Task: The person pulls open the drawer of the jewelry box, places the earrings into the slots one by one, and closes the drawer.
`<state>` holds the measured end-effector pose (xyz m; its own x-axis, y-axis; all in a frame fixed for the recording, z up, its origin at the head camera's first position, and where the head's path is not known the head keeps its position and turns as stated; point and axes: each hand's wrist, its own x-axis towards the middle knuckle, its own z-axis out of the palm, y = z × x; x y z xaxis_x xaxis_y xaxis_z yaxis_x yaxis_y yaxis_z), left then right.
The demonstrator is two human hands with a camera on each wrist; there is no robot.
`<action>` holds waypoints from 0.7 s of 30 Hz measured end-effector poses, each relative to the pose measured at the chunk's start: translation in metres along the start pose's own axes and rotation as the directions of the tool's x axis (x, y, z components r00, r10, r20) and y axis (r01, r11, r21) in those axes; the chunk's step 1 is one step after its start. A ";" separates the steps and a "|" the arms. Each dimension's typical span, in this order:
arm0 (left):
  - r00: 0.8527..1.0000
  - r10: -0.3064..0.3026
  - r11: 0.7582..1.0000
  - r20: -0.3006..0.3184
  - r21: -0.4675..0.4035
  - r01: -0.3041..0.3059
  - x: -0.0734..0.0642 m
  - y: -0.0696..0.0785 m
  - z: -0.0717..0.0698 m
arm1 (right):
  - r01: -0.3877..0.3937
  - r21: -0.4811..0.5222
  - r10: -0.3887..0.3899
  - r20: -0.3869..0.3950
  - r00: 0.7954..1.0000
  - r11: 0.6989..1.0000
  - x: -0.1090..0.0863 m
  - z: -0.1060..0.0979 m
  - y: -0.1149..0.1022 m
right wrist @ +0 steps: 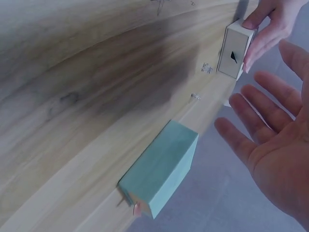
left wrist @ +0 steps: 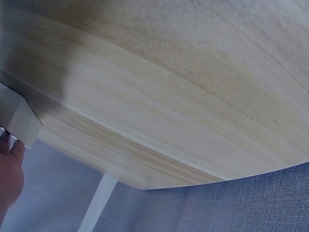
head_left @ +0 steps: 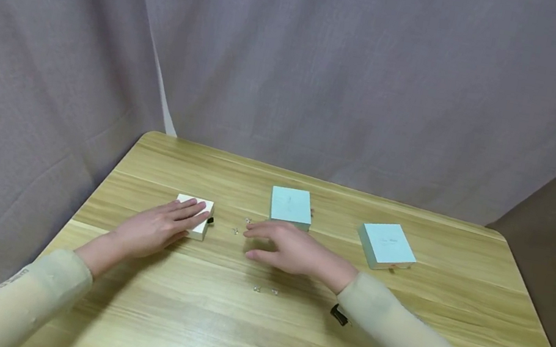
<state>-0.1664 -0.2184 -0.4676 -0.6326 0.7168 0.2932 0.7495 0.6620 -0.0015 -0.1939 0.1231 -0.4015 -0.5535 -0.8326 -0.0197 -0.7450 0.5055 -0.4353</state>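
The left hand [head_left: 156, 229] lies over a small white box [head_left: 196, 233] at the left of the wooden table [head_left: 196, 320], its fingers stretched straight across the top rather than wrapped around it. A black tab [head_left: 211, 220] sticks out from the right side of this box. Just right of the tab lie two tiny shiny pieces, one farther [head_left: 248, 220] and one nearer [head_left: 235, 231], their exact form too small to make out. The right hand [head_left: 289, 249] is beside them, its fingers loosely extended and apart, with nothing in its grasp; the right wrist view shows its bare palm. Beyond this hand stands a light blue box [head_left: 289, 204], partly hidden by it in the head view, with a small tab on its right side. A second light blue box [head_left: 389, 245] sits farther right, turned at an angle, its tab facing the near side. Two more shiny pieces, a left one [head_left: 257, 289] and a right one [head_left: 274, 291], lie side by side nearer the person. A small black object [head_left: 339, 315] rests just beside the right sleeve [head_left: 410, 339]. Grey curtain [head_left: 356, 76] hangs behind the table's far edge.
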 end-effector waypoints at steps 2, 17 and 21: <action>1.000 0.000 1.000 0.004 0.007 0.000 0.000 0.000 0.000 | 0.004 -0.007 -0.004 0.002 1.000 1.000 0.005 0.002 0.000; 0.999 0.037 0.999 0.002 0.024 -0.038 0.001 -0.006 0.000 | -0.021 0.040 0.021 0.013 1.000 0.999 0.048 0.012 0.002; 0.999 0.045 0.999 -0.006 0.027 -0.044 0.002 -0.009 0.001 | -0.019 0.020 0.020 -0.003 1.000 1.000 0.058 0.012 0.002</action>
<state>-0.1740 -0.2227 -0.4675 -0.5974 0.7444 0.2983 0.7712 0.6352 -0.0408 -0.2231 0.0727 -0.4145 -0.5692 -0.8218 -0.0250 -0.7266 0.5170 -0.4525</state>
